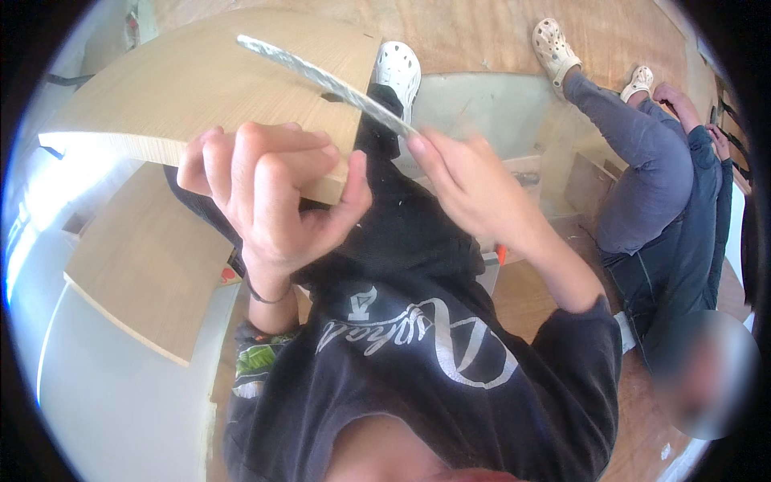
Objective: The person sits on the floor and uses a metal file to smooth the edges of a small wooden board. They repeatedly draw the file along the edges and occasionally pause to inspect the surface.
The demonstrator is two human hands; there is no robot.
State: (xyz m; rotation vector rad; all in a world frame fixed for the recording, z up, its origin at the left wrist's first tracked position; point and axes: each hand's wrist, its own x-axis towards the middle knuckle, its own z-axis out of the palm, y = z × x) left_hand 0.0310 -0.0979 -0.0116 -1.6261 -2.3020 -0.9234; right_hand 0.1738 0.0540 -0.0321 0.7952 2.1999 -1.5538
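A long wood-faced board (pixel 199 78) with a pale edge lies across the upper left, its near corner by my legs. My left hand (pixel 277 187) grips the board's near edge, fingers curled over it and thumb at the corner. In my right hand (pixel 470 181) is the end of a long, narrow grey file (pixel 325 81). The file slants up and left over the board's end, passing above a small dark slot in the face. Whether it touches the board I cannot tell. The file's handle is hidden in my fist.
Another wood-faced board (pixel 150 241) lies lower left. A co-worker (pixel 644 162) sits at the right, legs stretched toward the plywood (pixel 482 36) at the top. An open wooden box (pixel 590 181) stands between us. Something orange (pixel 501 253) shows beside my right forearm.
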